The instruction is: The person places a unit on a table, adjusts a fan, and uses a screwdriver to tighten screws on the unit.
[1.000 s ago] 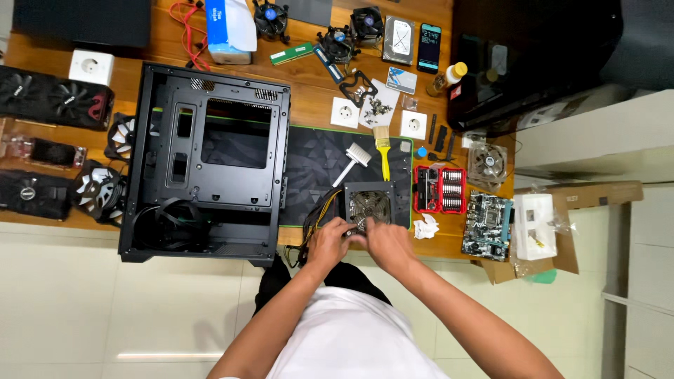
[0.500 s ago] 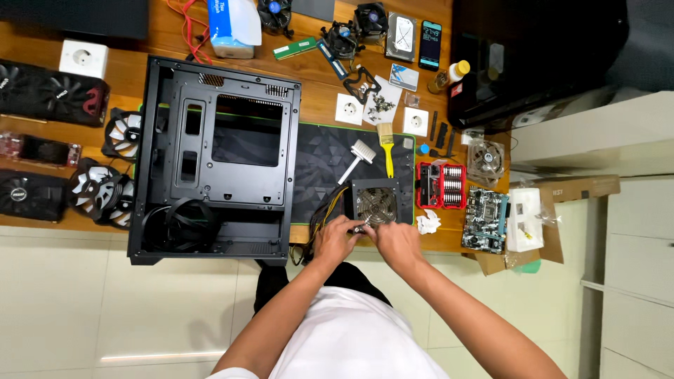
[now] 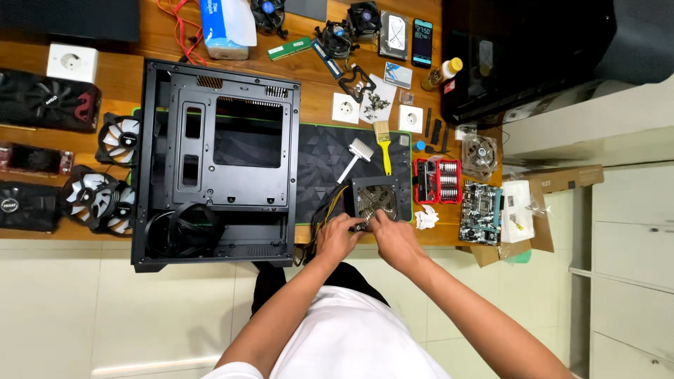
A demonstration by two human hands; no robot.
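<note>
Little change from a second ago: my left hand [image 3: 335, 237] and right hand [image 3: 390, 237] stay at the power supply [image 3: 380, 198] on the desk [image 3: 316, 77] edge; grip pinched on its near rim, contents untellable.

I see a black power supply unit [image 3: 380, 198] lying flat at the near edge of the dark desk mat [image 3: 319, 158], its round fan grille facing up toward me. It is a squat box, squared to the table edge, just right of the open black computer case [image 3: 214, 165] and just left of the red screwdriver bit set [image 3: 437, 180]. A bundle of black and yellow cables [image 3: 324, 209] leaves its left side and trails toward the table edge. My left hand [image 3: 337, 237] and right hand [image 3: 393, 238] meet at its near side, fingertips pinched on something too small to make out.
</note>
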